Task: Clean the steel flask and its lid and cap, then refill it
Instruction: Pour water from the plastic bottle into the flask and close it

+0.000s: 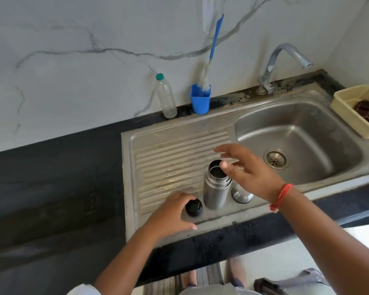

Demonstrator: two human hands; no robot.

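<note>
- We find the flask (215, 188) upright and open on the drainboard (168, 158), with the cap (242, 195) just beside it.
- Left hand (170, 213): fingers curled round the lid (193, 208).
- Right hand (249, 173): fingers spread wide over the flask's mouth.
- Risk, in our judgement: a careless brush topples the flask.

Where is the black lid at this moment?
In the head view, the black lid sits on the sink's drainboard, just left of the steel flask, held by the left hand.

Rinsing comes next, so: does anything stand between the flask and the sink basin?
Yes: the steel cap stands on the drainboard just beside the flask on the basin side, under the right hand. Nothing else visible blocks the way.
</note>
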